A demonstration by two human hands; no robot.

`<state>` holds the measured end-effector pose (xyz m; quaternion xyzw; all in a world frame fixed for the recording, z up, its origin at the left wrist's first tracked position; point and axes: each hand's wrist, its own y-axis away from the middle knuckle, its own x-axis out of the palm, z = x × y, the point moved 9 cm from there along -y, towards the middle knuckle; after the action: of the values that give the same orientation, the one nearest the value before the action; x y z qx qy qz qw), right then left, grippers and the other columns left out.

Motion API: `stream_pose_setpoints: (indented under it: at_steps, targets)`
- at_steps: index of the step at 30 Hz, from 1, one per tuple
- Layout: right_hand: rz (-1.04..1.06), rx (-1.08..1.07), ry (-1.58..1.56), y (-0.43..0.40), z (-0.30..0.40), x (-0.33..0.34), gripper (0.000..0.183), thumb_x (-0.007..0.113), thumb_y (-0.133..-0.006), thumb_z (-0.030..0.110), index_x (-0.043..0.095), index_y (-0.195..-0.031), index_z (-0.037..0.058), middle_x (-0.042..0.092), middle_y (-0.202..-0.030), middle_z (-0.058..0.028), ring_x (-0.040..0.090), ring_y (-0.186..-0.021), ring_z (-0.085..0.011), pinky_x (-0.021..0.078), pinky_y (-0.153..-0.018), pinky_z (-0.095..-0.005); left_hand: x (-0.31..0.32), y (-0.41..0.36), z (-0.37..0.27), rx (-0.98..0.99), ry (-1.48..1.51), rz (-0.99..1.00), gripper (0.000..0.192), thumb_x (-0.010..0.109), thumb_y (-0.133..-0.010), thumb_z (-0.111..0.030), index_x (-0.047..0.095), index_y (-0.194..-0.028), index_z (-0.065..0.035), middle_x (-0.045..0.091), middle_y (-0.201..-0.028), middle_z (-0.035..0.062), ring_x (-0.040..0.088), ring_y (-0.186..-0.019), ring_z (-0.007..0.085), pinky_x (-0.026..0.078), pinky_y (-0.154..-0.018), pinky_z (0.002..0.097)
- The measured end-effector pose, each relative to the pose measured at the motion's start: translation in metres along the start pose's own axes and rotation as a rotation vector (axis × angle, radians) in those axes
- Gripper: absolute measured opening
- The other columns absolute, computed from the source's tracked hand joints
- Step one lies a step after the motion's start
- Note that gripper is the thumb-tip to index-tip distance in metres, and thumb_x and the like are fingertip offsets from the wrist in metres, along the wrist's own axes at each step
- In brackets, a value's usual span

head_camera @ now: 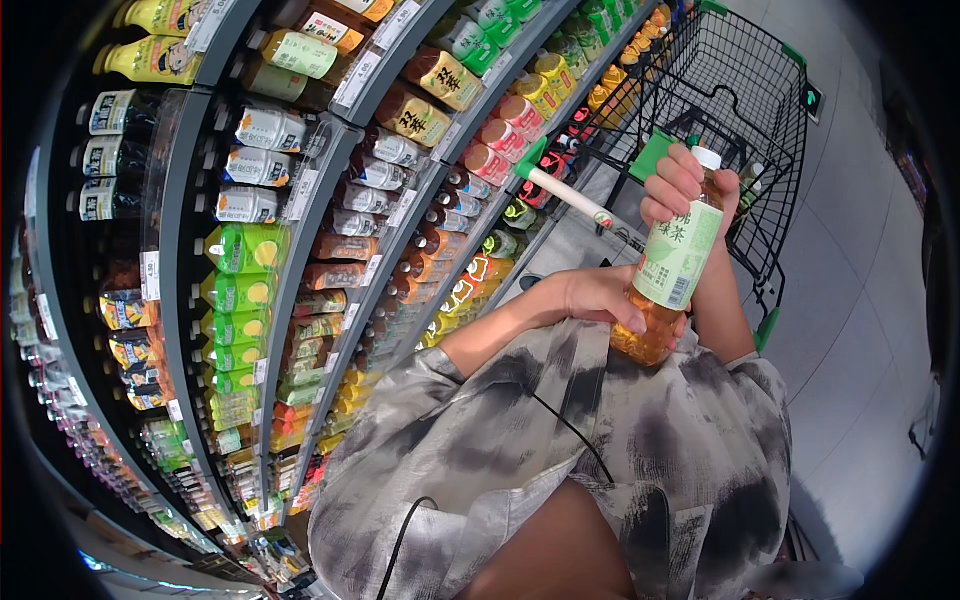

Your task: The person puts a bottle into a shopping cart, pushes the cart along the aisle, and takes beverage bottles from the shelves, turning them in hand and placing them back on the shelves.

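Observation:
Between my hands a clear plastic bottle of amber tea drink (679, 255), with a pale green label and a white cap, leans with its cap towards the cart. My right hand (686, 184) wraps around its upper part, just below the cap, fingers on one side and thumb on the other. Around its lower end is my left hand (615, 300), its thumb lying over the front and other fingers partly hidden behind. Beyond the hands stands a black wire shopping cart (750, 82) with a white-and-green handle bar (574, 196); part of the cart is hidden behind my right hand and the bottle.
Curved-looking store shelves (315, 187) packed with bottled drinks and price tags fill the left side. Inside the cart, beside my right wrist, lies a bottle (752, 180). Pale floor tiles (855, 300) extend along the right. A thin black cable (574, 427) hangs over my patterned shirt.

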<state>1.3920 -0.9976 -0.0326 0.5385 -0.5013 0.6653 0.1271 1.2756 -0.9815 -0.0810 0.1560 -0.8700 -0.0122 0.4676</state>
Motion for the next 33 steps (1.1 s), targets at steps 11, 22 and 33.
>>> stream_pose_setpoints:
  at_steps: [11, 22, 33]
  targets:
    - [-0.004, 0.011, 0.004, -0.001, -0.001, -0.001, 0.025, 0.058, -0.081, 0.032, 0.045, -0.084, 0.0106, 0.047, -0.076, -0.0009, 0.047, -0.071, -0.0169, 0.0435, -0.068, -0.0338, -0.003, 0.001, 0.001, 0.013, 0.016, -0.027, 0.065, 0.079, -0.066, -0.016, 0.049, -0.122, -0.0008, 0.06, -0.111, 0.0132, 0.061, -0.104, 0.0264, 0.047, -0.094, 0.041]
    - [0.009, -0.018, 0.007, 0.0, 0.006, 0.0, 0.024, 0.055, -0.082, 0.032, 0.044, -0.084, 0.0108, 0.046, -0.077, -0.0009, 0.046, -0.071, -0.0166, 0.0419, -0.067, -0.0337, -0.001, -0.002, -0.002, -0.012, 0.009, -0.017, 0.067, 0.077, -0.066, -0.016, 0.047, -0.124, -0.0012, 0.059, -0.111, 0.0134, 0.06, -0.105, 0.0264, 0.045, -0.095, 0.0408]
    - [-0.001, -0.047, -0.007, -0.001, 0.01, 0.001, 0.024, 0.054, -0.082, 0.032, 0.043, -0.084, 0.0111, 0.045, -0.077, -0.0008, 0.045, -0.071, -0.0166, 0.042, -0.067, -0.0338, 0.0, -0.002, -0.006, -0.029, -0.018, -0.013, 0.068, 0.076, -0.067, -0.016, 0.045, -0.126, -0.0016, 0.058, -0.113, 0.0137, 0.058, -0.107, 0.0263, 0.045, -0.096, 0.0403]
